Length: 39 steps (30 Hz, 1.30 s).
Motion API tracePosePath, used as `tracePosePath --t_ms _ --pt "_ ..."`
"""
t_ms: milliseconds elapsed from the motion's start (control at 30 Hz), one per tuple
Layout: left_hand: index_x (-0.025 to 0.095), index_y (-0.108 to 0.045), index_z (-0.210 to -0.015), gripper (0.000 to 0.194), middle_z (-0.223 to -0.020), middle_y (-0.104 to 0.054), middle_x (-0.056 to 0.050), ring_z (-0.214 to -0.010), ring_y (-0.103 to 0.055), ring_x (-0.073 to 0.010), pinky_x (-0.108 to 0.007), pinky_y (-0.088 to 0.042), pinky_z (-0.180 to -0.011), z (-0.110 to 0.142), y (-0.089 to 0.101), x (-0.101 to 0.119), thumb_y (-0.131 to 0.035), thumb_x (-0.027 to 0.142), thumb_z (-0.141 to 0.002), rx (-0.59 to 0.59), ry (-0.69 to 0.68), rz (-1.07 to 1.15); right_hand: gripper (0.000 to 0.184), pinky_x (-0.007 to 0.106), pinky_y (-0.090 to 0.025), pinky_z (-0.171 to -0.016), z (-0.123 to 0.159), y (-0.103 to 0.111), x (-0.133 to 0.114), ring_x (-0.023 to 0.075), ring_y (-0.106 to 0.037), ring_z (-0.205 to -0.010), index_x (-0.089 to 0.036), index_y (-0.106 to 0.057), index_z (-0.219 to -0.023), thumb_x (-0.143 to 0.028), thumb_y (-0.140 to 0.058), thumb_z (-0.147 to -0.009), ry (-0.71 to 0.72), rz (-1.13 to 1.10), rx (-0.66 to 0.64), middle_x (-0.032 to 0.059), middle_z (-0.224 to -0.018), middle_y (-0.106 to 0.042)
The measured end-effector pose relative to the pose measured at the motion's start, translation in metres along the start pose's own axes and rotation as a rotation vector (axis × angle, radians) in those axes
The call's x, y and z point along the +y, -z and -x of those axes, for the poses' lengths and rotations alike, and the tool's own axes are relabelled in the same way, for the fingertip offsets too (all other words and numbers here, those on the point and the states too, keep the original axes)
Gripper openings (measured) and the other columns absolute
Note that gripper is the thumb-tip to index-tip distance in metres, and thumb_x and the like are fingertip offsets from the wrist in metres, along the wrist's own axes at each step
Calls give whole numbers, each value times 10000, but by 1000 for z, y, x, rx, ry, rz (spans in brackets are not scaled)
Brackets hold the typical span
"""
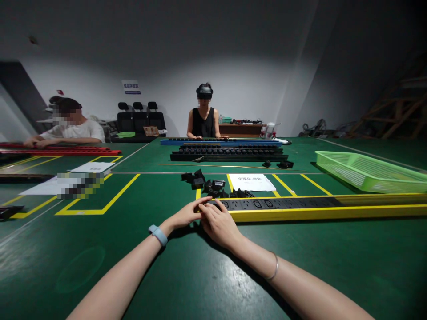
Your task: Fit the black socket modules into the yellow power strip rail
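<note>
A long yellow rail [307,214] lies across the table, its left end under my hands. Black socket modules [256,204] sit in a row in its channel. My left hand [187,213] is at that left end, fingers bent and partly covered; what they hold is hidden. Curled over the same end is my right hand [220,222], its fingers gripping the rail and touching the left fingertips. Just beyond the hands lies a loose heap of black modules [217,184].
A printed sheet [252,182] lies behind the rail, with a green basket [367,173] to the right. Farther back are black rails [230,157] and a blue rail [167,142]. One person [204,120] sits opposite; another [83,129] works at red rails [83,150] on the left.
</note>
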<state>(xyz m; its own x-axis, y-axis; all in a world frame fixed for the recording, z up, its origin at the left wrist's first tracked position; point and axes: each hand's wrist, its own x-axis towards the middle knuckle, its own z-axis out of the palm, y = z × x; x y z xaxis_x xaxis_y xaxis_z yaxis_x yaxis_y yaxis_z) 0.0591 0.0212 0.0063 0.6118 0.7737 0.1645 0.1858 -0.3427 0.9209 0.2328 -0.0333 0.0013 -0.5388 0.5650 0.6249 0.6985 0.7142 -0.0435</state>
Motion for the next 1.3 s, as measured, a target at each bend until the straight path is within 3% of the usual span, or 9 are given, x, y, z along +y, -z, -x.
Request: tracePosePath --t_ms 267,967,1167,1300 --pt "209 -471 -1378 641 -1433 -475 -86 -1328 -427 -239 -397 -272 -1150 0 -1 4 -635 192 -758 2 0 -13 243 437 -294 -1107 -1 -2 -1 193 -566 -1089 -170 -506 -1154 -154 -479 -913 -12 -6 35 78 -1083 -644" --pt "201 -514 -1343 628 -1407 -506 -91 -1301 -463 -252 -419 -288 -1145 1 -6 11 -647 164 -731 12 -6 3 197 440 -333 -1081 0 -3 0 195 -591 -950 -177 -512 -1105 -149 -452 -919 -32 22 55 61 -959 -643" --pt "204 -508 -1347 612 -1416 -496 -85 -1307 -456 -239 -411 -294 -1142 0 -7 6 -616 146 -747 24 -22 -18 190 452 -264 -1147 0 -6 4 183 -596 -943 -169 -518 -1095 -140 -439 -925 6 29 62 54 -959 -639" --pt "195 -497 -1352 599 -1432 -477 -85 -1315 -446 -227 -386 -302 -1140 -2 -9 -2 -610 164 -765 36 -43 -37 150 437 -305 -1128 -1 -1 9 193 -586 -955 -163 -537 -1035 -135 -466 -906 65 35 11 58 -929 -629"
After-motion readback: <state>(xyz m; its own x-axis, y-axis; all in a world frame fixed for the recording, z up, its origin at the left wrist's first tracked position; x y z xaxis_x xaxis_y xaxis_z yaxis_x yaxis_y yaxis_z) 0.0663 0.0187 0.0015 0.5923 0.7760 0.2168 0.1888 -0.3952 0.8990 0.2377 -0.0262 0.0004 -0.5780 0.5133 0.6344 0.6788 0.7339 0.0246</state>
